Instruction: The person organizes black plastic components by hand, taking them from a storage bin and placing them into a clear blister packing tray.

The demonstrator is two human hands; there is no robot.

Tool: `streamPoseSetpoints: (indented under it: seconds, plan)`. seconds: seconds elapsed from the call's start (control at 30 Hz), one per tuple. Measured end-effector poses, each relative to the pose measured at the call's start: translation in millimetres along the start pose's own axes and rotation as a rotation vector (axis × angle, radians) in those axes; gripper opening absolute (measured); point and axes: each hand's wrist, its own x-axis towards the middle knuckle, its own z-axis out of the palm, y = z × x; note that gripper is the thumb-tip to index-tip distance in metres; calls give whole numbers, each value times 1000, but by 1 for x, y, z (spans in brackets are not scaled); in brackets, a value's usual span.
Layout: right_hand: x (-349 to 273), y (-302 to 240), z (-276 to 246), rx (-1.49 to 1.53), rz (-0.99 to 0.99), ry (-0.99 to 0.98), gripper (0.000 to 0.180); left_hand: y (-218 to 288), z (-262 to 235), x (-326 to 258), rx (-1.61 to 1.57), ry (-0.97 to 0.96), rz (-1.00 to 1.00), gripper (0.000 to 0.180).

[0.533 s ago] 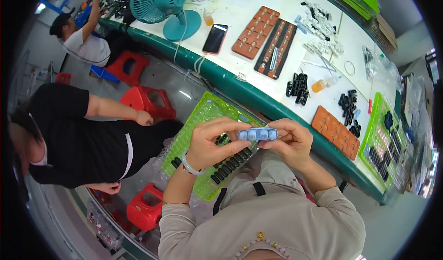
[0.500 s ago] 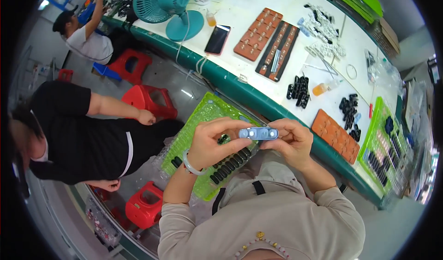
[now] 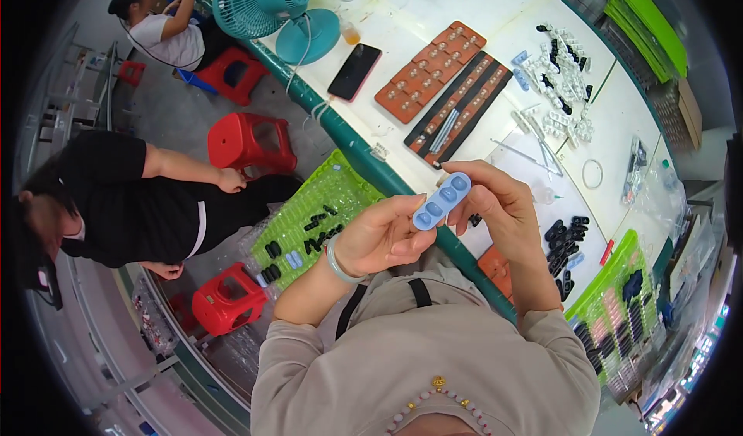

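The person holds one pale blue rubber strip (image 3: 441,201) up in front of the chest, above the near edge of the table (image 3: 495,18). The left hand (image 3: 379,235) is curled closed on the strip's lower left end, thumb and fingers pinching it. The right hand (image 3: 495,204) is likewise closed, its fingertips gripping the upper right end. The strip's long axis runs from lower left to upper right, spanning the gap between the two hands; each hand has one end, so neither is nearer. Three raised oval buttons can be counted on its face. Below the hands, on the left, lies one green tray (image 3: 317,219) holding scattered black pieces and a few blue ones. To the near right, a second green tray (image 3: 619,297) holds rows of dark and pale pieces. Beside it lies a loose heap of black pieces (image 3: 565,242); their count cannot be read. Farther out on the table lie one orange mould plate (image 3: 429,72), one black mould plate (image 3: 460,107), one phone (image 3: 354,72) and one teal fan (image 3: 271,6). Three red stools (image 3: 251,142) stand on the floor to the left, where two other people sit.
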Motion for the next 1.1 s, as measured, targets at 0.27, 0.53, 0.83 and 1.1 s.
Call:
streamPoseSetpoints:
  seconds: [0.27, 0.53, 0.83, 1.1]
  plan:
    - [2, -6, -57, 237, 154, 57, 25, 5, 20, 55, 78, 27, -64, 34]
    - [15, -43, -118, 79, 217, -33, 24, 15, 33, 112, 370, 88, -124, 32]
    - [73, 0, -252, -1046, 174, -179, 24, 62, -29, 218, 942, 444, 265, 31]
    - [59, 135, -257, -1236, 206, -612, 36, 80, -81, 319, 1686, 535, 634, 23]
